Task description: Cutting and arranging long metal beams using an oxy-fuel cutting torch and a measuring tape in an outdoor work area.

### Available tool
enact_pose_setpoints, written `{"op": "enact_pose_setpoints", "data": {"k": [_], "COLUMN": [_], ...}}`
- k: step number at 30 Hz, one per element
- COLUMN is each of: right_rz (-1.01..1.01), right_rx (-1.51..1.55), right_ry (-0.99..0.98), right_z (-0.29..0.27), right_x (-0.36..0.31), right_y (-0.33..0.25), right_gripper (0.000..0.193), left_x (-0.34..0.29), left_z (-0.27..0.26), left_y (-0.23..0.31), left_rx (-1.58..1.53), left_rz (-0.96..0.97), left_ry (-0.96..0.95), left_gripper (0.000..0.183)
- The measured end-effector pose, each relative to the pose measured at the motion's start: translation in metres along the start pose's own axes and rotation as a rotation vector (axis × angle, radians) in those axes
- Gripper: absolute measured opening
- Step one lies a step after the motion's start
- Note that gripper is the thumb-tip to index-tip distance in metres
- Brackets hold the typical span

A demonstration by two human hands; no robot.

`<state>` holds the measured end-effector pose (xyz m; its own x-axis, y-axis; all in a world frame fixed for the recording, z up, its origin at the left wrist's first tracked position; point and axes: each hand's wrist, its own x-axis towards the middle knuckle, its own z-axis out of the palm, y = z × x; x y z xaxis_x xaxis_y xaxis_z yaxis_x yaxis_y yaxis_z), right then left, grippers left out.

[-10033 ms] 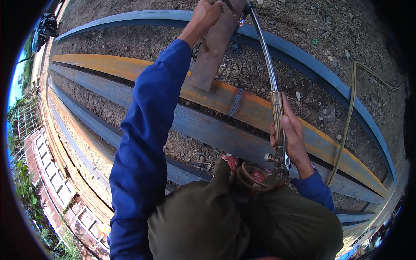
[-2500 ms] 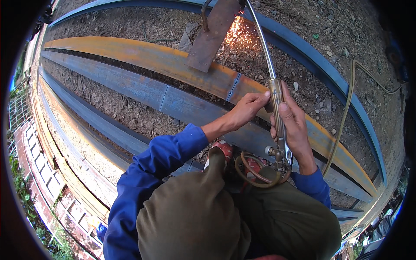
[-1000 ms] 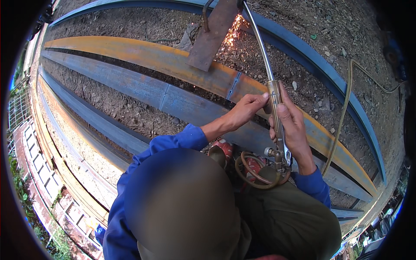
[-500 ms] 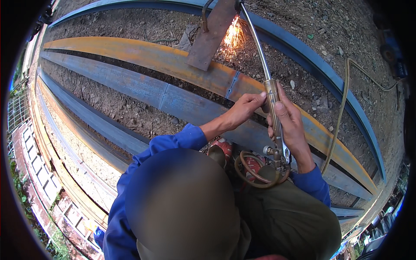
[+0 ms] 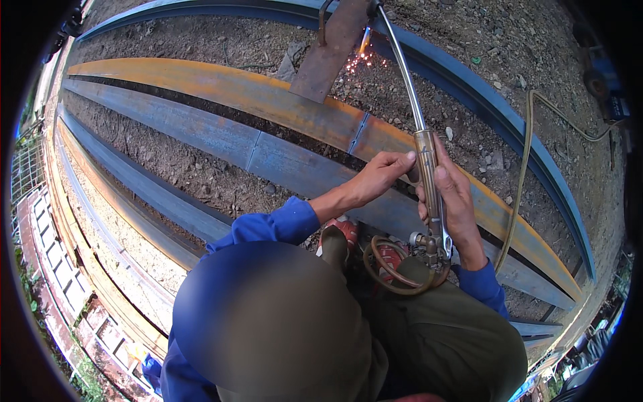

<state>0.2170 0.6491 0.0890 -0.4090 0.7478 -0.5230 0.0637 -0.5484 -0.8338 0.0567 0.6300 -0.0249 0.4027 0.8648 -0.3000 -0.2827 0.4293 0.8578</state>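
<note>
My right hand [image 5: 457, 197] wraps round the brass handle of a cutting torch [image 5: 429, 167]. My left hand [image 5: 378, 177] is closed with thumb and fingertips against the handle's left side; what the fingertips grip there is partly hidden. The torch's long metal tube runs up to its head by a rusty steel plate [image 5: 329, 57]. A thin blue flame [image 5: 366, 37] with a few orange sparks comes out beneath the plate's right edge. A shiny ring end, like a spanner's [image 5: 447, 242], shows below my right hand. Brown hoses [image 5: 375, 261] loop from the torch's valves near my knees.
Long steel beams [image 5: 181, 127], blue-grey and rusty orange, lie across the dirt ground in front of me. A curved-looking blue beam [image 5: 489, 100] lies beyond them. A hose [image 5: 519, 194] trails over the beams at right. My red shoes [image 5: 345, 234] are beside the nearest beam.
The large spray of orange sparks has shrunk to a narrow blue flame with scattered sparks. Torch handle and both hands have shifted slightly down, the handle and right hand also rightward.
</note>
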Motion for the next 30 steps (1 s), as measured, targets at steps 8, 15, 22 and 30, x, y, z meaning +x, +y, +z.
{"op": "enact_pose_setpoints", "data": {"k": [8, 15, 22, 30], "right_rz": [-0.31, -0.472, -0.512, -0.516], "right_rx": [-0.002, 0.116, 0.252, 0.337], "right_ry": [0.344, 0.562, 0.563, 0.483], "right_z": [-0.037, -0.073, -0.104, -0.119], "right_x": [-0.04, -0.069, -0.076, -0.053], "right_y": [-0.037, -0.043, -0.037, -0.043], "right_gripper": [0.08, 0.082, 0.093, 0.102], "left_x": [0.079, 0.197, 0.061, 0.086], "left_z": [-0.078, -0.157, -0.104, -0.122], "left_y": [0.181, 0.254, 0.256, 0.225], "left_rx": [1.093, 1.509, 0.891, 1.285], "left_rz": [0.907, 0.574, 0.688, 0.174], "left_ry": [0.763, 0.653, 0.564, 0.512], "left_gripper": [0.02, 0.046, 0.028, 0.022]}}
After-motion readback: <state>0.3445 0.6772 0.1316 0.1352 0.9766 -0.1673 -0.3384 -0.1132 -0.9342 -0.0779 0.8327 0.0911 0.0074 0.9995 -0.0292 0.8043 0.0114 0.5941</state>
